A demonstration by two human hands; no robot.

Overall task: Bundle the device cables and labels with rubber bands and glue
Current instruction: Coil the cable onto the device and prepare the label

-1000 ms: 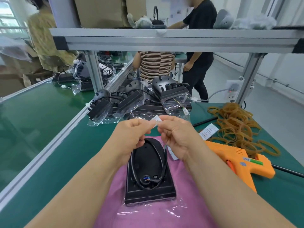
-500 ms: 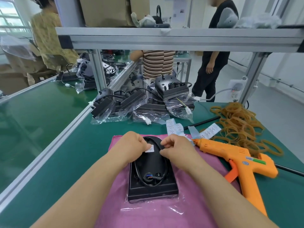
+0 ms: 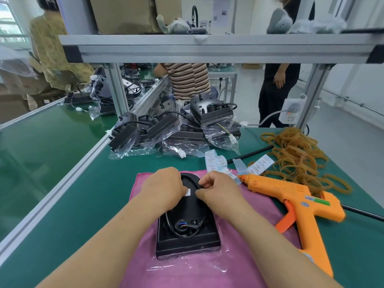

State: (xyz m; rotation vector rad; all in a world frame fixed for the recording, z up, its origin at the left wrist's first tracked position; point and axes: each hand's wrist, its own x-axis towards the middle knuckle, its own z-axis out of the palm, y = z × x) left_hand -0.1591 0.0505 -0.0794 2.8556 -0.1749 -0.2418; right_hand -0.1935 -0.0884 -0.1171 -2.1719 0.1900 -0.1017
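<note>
Left hand (image 3: pixel 164 188) is curled, thumb side pinning the small white label (image 3: pixel 187 192) onto the back of the black device (image 3: pixel 187 245). Right hand (image 3: pixel 219 193) is also curled, fingertips pinched on the cable (image 3: pixel 199 230) loop just beside the label; knuckles hide the exact contact. My read: one hand fixes the tag, the other tucks cable so both sit together for banding.

Device lies back-up in a clear bag on the pink pad (image 3: pixel 239 267), probably to protect its front. Cable is coiled round the oval back, connector at the near end.

Glue gun (image 3: pixel 291 196) is parked to the right with its nozzle toward the work. Label strips (image 3: pixel 214 163) sit ahead and rubber bands (image 3: pixel 299 161) are heaped beyond, all within right-hand reach.

No band on this unit yet. Bagged devices (image 3: pixel 176 129) are piled at the far side of the bench (image 3: pixel 62 173).
</note>
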